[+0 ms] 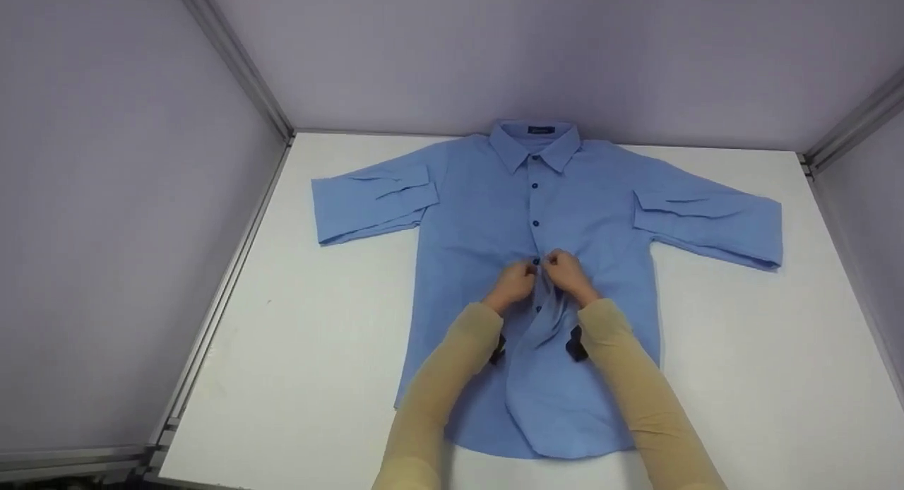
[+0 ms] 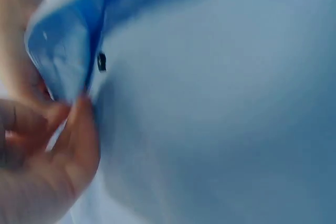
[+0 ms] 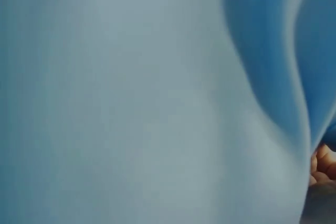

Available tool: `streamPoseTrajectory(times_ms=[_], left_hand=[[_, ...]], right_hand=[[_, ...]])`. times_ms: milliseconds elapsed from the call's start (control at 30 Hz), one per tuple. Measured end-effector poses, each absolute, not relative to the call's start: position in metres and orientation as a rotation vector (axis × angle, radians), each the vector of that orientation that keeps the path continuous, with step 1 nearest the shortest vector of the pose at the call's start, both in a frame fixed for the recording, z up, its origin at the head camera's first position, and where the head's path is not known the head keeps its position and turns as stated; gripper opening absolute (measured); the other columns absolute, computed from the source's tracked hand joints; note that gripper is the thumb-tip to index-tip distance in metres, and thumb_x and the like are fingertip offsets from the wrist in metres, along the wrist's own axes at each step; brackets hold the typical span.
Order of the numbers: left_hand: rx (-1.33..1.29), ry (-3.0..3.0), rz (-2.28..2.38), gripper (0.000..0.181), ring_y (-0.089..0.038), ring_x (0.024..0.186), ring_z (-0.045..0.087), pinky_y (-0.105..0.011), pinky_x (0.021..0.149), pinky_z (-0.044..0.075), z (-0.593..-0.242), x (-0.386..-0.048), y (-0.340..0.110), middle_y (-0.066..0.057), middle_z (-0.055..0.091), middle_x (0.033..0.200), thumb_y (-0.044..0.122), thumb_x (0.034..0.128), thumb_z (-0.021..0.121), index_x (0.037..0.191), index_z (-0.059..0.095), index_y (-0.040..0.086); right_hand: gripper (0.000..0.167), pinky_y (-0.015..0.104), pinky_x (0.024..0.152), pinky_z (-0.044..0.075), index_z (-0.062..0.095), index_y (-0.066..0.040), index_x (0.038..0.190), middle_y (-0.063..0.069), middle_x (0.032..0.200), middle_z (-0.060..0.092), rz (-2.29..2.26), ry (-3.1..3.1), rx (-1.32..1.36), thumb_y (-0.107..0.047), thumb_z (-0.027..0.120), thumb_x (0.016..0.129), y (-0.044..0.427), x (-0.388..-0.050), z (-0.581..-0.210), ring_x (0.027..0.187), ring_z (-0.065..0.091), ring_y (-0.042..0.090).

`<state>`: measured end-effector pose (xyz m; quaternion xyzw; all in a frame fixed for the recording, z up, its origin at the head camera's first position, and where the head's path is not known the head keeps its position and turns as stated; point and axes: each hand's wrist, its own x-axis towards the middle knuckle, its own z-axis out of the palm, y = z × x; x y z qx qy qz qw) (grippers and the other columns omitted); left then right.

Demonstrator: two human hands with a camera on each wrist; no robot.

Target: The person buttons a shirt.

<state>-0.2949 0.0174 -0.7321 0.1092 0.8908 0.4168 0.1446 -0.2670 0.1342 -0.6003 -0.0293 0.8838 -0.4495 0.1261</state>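
Note:
A light blue button-up shirt (image 1: 473,207) lies front up, with its collar at the far side. Over the middle of its placket, my left hand (image 1: 514,285) pinches the cloth beside a dark button (image 1: 536,261). Just to the right, my right hand (image 1: 569,275) pinches the front edge and lifts it into folds. The left wrist view shows fingertips (image 2: 81,108) gripping a raised fold of the shirt, with a dark button (image 2: 102,62) close by. Shirt cloth fills most of the right wrist view; only a few fingers (image 3: 323,167) show at its right edge.
The shirt rests on a white table (image 1: 318,349) with pale panels (image 1: 452,52) behind and at the sides. Both shirt sleeves (image 1: 374,197) are folded back on themselves. Dark wrist-worn devices (image 1: 577,345) sit beneath the beige sleeves (image 1: 632,384).

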Motion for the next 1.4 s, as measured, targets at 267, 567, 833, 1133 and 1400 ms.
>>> streamPoseTrajectory(times_ms=[267,567,833,1133,1400], left_hand=[[0.228,2.831,0.817,0.017,-0.016,0.062,0.052,-0.027,0.054,0.041,-0.695,-0.293,0.048,-0.006,0.056,0.073,0.012,0.0914,0.042,0.084,0.057,0.007],[0.094,3.037,0.755,0.021,-0.022,0.065,0.054,-0.032,0.057,0.043,-0.717,-0.295,0.052,-0.009,0.055,0.074,0.011,0.0919,0.038,0.083,0.056,0.004],[-0.014,2.788,1.037,0.024,-0.015,0.045,0.033,-0.03,0.041,0.03,-0.833,-0.352,0.055,0.001,0.034,0.055,0.007,0.0776,0.051,0.06,0.038,0.014],[-0.097,2.57,1.205,0.034,-0.014,0.038,0.028,-0.029,0.038,0.029,-0.726,-0.319,0.034,0.001,0.029,0.047,0.003,0.0788,0.049,0.051,0.033,0.011],[-0.09,2.616,1.241,0.036,-0.011,0.033,0.023,-0.027,0.033,0.024,-0.731,-0.322,0.029,0.002,0.025,0.042,0.004,0.0762,0.049,0.048,0.029,0.012]], right_hand=[[0.019,0.028,0.054,0.031,0.039,-0.006,0.073,0.004,0.066,0.037,-1.392,2.349,0.078,-0.011,0.039,0.091,0.142,-0.267,-0.598,0.056,0.034,0.014],[0.024,0.027,0.05,0.03,0.035,-0.008,0.068,0.003,0.06,0.033,-1.49,2.29,0.112,-0.012,0.04,0.091,0.142,-0.256,-0.601,0.05,0.029,0.013],[0.015,0.028,0.056,0.032,0.041,-0.004,0.076,0.006,0.071,0.039,-1.515,2.339,0.136,-0.008,0.041,0.09,0.134,-0.257,-0.601,0.058,0.036,0.015],[0.012,0.027,0.055,0.033,0.048,0.001,0.081,0.006,0.07,0.044,-1.459,2.435,0.059,-0.006,0.043,0.09,0.135,-0.259,-0.604,0.058,0.039,0.015],[0.01,0.031,0.057,0.036,0.05,0.002,0.083,0.009,0.073,0.047,-1.49,2.485,-0.034,-0.006,0.046,0.089,0.136,-0.266,-0.616,0.062,0.042,0.018]])
